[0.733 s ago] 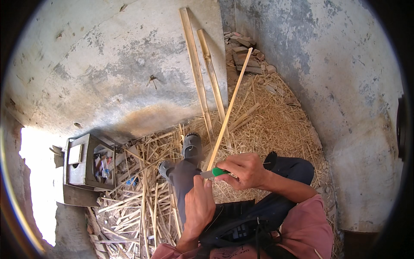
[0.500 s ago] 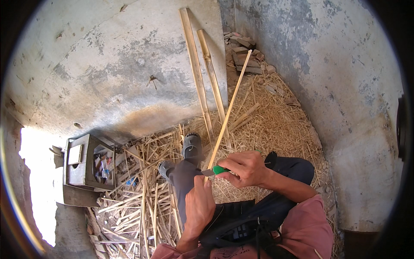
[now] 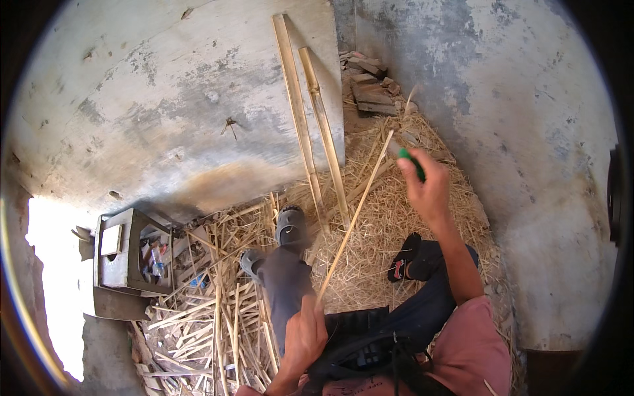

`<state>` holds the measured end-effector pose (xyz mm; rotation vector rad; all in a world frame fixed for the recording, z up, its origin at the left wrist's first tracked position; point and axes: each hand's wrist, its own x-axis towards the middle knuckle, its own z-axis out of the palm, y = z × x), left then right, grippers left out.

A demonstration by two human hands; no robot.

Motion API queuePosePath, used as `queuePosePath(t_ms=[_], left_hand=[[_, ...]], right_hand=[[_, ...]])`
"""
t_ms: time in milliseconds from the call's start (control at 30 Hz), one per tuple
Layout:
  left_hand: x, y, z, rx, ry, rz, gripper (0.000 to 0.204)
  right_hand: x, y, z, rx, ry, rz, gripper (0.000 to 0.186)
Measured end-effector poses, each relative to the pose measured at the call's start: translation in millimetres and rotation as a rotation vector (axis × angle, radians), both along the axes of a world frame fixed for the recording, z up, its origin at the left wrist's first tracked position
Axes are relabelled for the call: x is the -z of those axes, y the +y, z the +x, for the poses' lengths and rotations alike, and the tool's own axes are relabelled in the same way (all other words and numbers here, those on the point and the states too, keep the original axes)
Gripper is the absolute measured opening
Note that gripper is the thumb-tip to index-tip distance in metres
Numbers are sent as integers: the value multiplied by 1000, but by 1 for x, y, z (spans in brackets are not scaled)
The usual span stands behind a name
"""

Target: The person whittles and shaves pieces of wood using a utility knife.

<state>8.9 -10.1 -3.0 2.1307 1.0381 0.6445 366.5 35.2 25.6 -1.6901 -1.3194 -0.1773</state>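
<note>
My left hand (image 3: 306,333) is closed around the lower end of a long, thin bamboo strip (image 3: 353,221), which slants up and to the right in front of me. Out beyond my knee, my right hand (image 3: 429,188) grips a green-handled knife (image 3: 410,162). Its short blade is blurred by motion and lies close to the strip's far tip; I cannot tell whether they touch. A thin pale sliver (image 3: 412,98) shows just past the knife.
Two split bamboo lengths (image 3: 295,99) lean on the stained wall (image 3: 165,99). Shavings (image 3: 436,198) cover the floor, with cut strips (image 3: 198,323) heaped at left. A wooden box (image 3: 119,254) holding odds and ends stands by the bright opening. Bricks (image 3: 373,92) are piled in the corner.
My right hand has swept the knife forward and up, away from my left hand toward the strip's far end. The strip's tip has dropped lower; my left hand has shifted slightly down.
</note>
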Motion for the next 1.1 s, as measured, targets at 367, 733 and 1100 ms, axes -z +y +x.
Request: queuePosePath(t_ms=[367,733,1100], left_hand=[[-23,30,8,-65,-100,-196,11],[-25,25,22,-51,-146,-269,11],[-16,16,8,-9,-86,-136,37]], right_hand=[[35,-25,-102,-545,-127,-50,29],[33,-25,-117,-604,-202,52,28],[31,-7,-81,-334,-215,121,25]])
